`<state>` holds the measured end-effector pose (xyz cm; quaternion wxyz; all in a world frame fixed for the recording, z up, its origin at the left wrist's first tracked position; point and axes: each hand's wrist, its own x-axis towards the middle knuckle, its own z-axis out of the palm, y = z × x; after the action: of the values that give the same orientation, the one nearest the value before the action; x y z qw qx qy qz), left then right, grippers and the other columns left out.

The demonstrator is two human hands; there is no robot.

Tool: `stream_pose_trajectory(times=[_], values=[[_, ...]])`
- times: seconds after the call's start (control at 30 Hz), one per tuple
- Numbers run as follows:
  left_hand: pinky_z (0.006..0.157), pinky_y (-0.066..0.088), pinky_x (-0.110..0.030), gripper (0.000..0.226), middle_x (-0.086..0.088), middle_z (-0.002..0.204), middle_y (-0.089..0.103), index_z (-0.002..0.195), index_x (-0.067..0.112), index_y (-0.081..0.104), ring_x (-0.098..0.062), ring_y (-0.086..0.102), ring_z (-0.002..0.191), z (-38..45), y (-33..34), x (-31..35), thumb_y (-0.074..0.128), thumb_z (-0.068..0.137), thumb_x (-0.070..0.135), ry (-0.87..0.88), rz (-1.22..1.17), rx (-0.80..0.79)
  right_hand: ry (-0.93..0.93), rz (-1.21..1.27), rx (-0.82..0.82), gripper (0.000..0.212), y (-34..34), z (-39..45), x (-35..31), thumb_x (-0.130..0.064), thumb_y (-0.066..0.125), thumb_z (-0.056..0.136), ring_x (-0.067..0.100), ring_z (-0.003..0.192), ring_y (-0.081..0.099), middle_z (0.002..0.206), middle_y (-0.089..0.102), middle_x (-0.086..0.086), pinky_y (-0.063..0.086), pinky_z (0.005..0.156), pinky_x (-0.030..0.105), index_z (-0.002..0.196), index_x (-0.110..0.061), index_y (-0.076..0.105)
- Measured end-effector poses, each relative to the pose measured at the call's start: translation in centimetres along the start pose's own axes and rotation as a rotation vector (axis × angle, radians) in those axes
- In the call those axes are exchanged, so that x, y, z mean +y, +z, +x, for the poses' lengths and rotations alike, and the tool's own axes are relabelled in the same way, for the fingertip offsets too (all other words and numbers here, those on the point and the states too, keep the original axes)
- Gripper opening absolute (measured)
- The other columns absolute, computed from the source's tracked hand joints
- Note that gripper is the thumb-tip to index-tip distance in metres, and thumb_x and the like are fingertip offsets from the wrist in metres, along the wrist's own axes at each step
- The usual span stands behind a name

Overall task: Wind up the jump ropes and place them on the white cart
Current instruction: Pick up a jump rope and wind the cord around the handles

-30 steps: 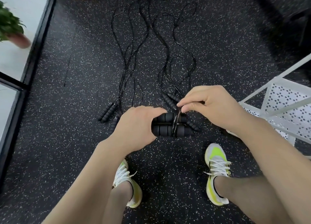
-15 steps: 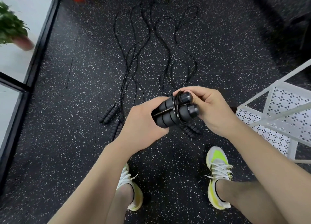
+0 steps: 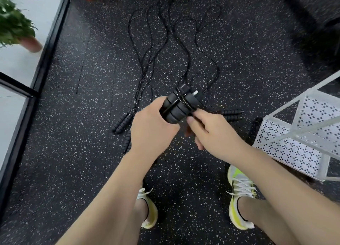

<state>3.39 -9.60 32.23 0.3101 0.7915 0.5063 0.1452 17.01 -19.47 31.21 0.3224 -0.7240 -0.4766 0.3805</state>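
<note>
Handles point(image 3: 177, 107) are gripped in the left hand point(image 3: 152, 129) — cord point(image 3: 184, 102) pinched by the right hand point(image 3: 209, 130); turns should be pulled snug, the tail tucked under.

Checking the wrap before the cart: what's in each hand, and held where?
Left hand grips the paired handles at their lower end. Right hand pinches the cord beside the wraps.

Wound jump rope point(image 3: 179, 107), two black foam handles bound side by side by cord, tilting above the floor; loose jump ropes point(image 3: 156, 48) lying uncoiled mid-floor; white cart point(image 3: 301, 134) standing at the floor's right edge.
</note>
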Motion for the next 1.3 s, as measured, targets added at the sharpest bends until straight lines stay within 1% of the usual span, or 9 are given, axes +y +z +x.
stream_pose_trajectory(times=[0.17,0.27,0.33,0.43,0.53,0.63,0.87,1.1,1.3], values=[[0.07,0.048,-0.034,0.036,0.01,0.084,0.064,0.113,0.035,0.063,-0.022,0.057,0.078,0.3,-0.2,-0.8,0.067,0.081,0.019,-0.013,0.204,0.049,0.011,-0.07,0.005,0.013,-0.2,-0.7,-1.0,-0.03,0.055,0.102,-0.003,0.051,0.055,0.077,0.073,-0.015,0.04,0.053,0.011,0.107,-0.023,0.065],[0.065,0.04,-0.033,0.031,0.007,0.086,0.064,0.11,0.032,0.062,-0.022,0.049,0.074,0.4,-0.1,-1.4,0.063,0.082,0.018,-0.026,0.302,0.049,0.062,-0.158,-0.021,0.032,-0.4,-1.2,-1.6,-0.038,0.063,0.097,-0.007,0.072,0.066,0.084,0.066,-0.023,0.039,0.061,0.001,0.127,-0.028,0.065],[0.063,0.037,-0.032,0.027,0.005,0.087,0.065,0.107,0.031,0.06,-0.023,0.048,0.073,0.4,0.1,-1.6,0.062,0.083,0.02,-0.03,0.34,0.028,0.071,-0.104,-0.037,0.035,-0.6,-1.5,-2.1,-0.032,0.066,0.095,0.0,0.062,0.07,0.084,0.064,-0.024,0.045,0.06,0.004,0.129,-0.025,0.065],[0.066,0.037,-0.034,0.025,0.004,0.088,0.063,0.108,0.03,0.059,-0.026,0.05,0.076,0.3,0.2,-1.7,0.062,0.085,0.021,-0.02,0.375,0.02,0.032,-0.031,-0.045,0.031,-1.2,-1.7,-2.6,-0.02,0.065,0.095,0.004,0.059,0.071,0.101,0.072,-0.016,0.05,0.064,0.01,0.125,-0.029,0.064],[0.07,0.04,-0.036,0.03,0.002,0.092,0.063,0.112,0.029,0.059,-0.031,0.06,0.085,0.4,0.3,-2.0,0.066,0.084,0.021,0.033,0.413,0.011,-0.076,-0.167,-0.037,0.024,-1.7,-1.5,-2.6,-0.017,0.062,0.098,-0.003,0.062,0.066,0.091,0.073,-0.021,0.051,0.062,0.014,0.117,-0.031,0.06],[0.074,0.041,-0.037,0.039,0.004,0.099,0.065,0.118,0.031,0.058,-0.028,0.062,0.092,0.4,0.8,-2.4,0.071,0.082,0.023,0.134,0.49,-0.051,-0.172,-0.271,0.047,0.012,-2.3,-1.1,-1.8,-0.025,0.065,0.098,0.004,0.066,0.063,0.074,0.069,-0.016,0.049,0.063,0.02,0.108,-0.031,0.065],[0.075,0.028,-0.034,0.042,0.008,0.1,0.063,0.126,0.038,0.055,-0.023,0.06,0.1,0.1,2.3,-2.5,0.063,0.086,0.027,0.389,0.578,-0.167,-0.229,-0.186,0.16,0.007,-4.0,0.2,0.9,-0.028,0.082,0.083,0.005,0.085,0.064,0.088,0.069,-0.016,0.053,0.08,0.037,0.089,-0.031,0.081],[0.076,0.04,-0.038,0.035,0.009,0.088,0.059,0.11,0.032,0.06,-0.023,0.06,0.09,-0.1,2.4,-2.5,0.07,0.078,0.021,0.554,0.529,-0.23,-0.17,-0.106,0.023,0.004,-5.0,0.8,2.3,-0.025,0.081,0.084,-0.004,0.084,0.058,0.091,0.064,-0.014,0.036,0.075,0.006,0.086,-0.028,0.082],[0.07,0.045,-0.038,0.04,0.011,0.078,0.059,0.104,0.029,0.064,-0.022,0.059,0.078,-0.2,2.8,-2.9,0.079,0.068,0.018,0.676,0.461,-0.214,-0.09,0.042,-0.012,0.006,-5.5,0.9,2.8,-0.022,0.079,0.086,-0.003,0.088,0.066,0.088,0.074,-0.019,0.043,0.082,0.009,0.088,-0.028,0.081]])
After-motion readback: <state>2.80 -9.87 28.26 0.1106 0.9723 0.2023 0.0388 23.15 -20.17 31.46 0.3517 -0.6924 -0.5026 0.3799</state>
